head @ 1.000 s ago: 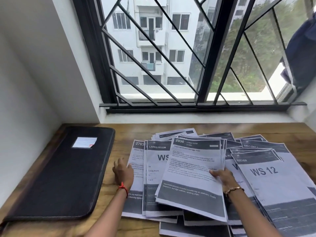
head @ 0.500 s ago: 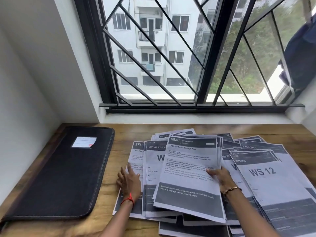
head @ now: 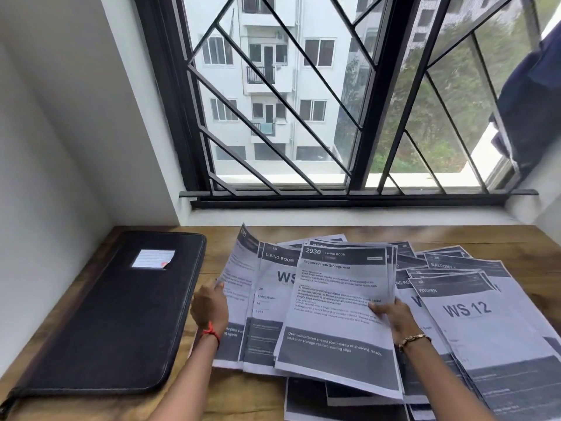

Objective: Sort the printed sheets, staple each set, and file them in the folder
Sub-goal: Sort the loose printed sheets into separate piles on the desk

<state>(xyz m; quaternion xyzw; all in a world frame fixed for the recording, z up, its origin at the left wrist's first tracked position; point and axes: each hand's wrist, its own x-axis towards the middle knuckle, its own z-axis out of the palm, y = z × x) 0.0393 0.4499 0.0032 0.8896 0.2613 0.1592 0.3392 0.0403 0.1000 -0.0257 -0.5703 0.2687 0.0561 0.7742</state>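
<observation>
Right grip [head: 391, 317] pinching the 2930 sheet [head: 340, 299], left grip [head: 209, 308] curled round the raised leftmost sheet [head: 239, 268], both just right of the closed black folder [head: 121, 314], more printed sheets [head: 473, 314] fanned across the worktop [head: 249, 396]

White walls [head: 60, 123] flank a black-grilled window [head: 349, 117]; daylight falls on the wooden table [head: 516, 241].

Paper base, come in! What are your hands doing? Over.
Left hand grips leftmost sheet, edge raised. Right hand holds sheet 2930. Folder closed. No stapler seen.
</observation>
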